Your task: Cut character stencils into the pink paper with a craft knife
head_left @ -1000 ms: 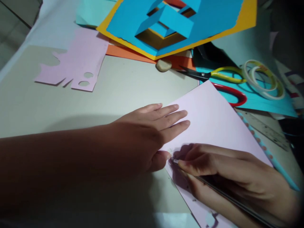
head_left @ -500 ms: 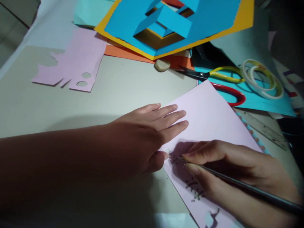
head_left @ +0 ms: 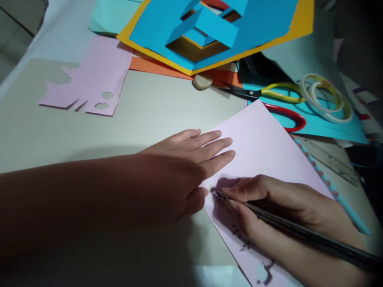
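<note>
My left hand (head_left: 191, 163) lies flat with its fingers spread, pressing on the left edge of a pale pink sheet (head_left: 254, 139). In my right hand (head_left: 281, 211) is a slim dark pen-like tool (head_left: 269, 217) with a metallic tip, pinched between thumb and fingers. Its tip touches the sheet close to my left thumb; whether it is a pen or a craft knife I cannot tell. Small dark marks (head_left: 243, 239) and a pale bluish spot run along the sheet's lower left part, partly hidden by my right hand and its shadow.
A blue and yellow pop-up card (head_left: 209, 36) stands behind a small stone (head_left: 202, 82). Scissors (head_left: 254, 93) with yellow and red handles lie beside tape rolls (head_left: 326, 97). A cut pink scrap (head_left: 95, 75) rests at left. A ruler (head_left: 335, 163) and a dotted blue stick (head_left: 356, 219) lie at right.
My right hand and the tool have shifted slightly left and up over the sheet, toward my left thumb. My left hand keeps its place. The whole view has shifted a little.
</note>
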### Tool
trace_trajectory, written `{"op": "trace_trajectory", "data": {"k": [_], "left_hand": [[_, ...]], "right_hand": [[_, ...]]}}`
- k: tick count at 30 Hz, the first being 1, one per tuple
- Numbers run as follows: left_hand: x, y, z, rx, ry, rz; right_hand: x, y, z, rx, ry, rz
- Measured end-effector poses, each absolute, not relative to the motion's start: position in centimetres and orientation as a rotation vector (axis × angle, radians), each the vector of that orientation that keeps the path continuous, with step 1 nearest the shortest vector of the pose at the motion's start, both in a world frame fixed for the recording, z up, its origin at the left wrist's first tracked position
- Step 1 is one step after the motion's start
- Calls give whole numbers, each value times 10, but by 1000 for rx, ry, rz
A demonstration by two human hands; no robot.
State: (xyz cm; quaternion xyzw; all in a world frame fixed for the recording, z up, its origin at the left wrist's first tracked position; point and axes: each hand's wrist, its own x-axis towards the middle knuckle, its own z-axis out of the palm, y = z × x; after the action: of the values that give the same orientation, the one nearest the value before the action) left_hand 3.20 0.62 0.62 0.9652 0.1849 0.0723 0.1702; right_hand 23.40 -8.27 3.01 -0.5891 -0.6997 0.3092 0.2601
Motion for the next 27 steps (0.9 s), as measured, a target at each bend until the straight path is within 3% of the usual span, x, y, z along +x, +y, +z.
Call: {"op": "trace_trajectory", "data": {"k": [17,27], "left_hand": [[32,7,10,2697,526,166],[33,10,10,2698,502,162]], "right_hand": [[242,-88,29,-1339,-2114,598],[235,-77,32,-1334,-2212,666]]}}
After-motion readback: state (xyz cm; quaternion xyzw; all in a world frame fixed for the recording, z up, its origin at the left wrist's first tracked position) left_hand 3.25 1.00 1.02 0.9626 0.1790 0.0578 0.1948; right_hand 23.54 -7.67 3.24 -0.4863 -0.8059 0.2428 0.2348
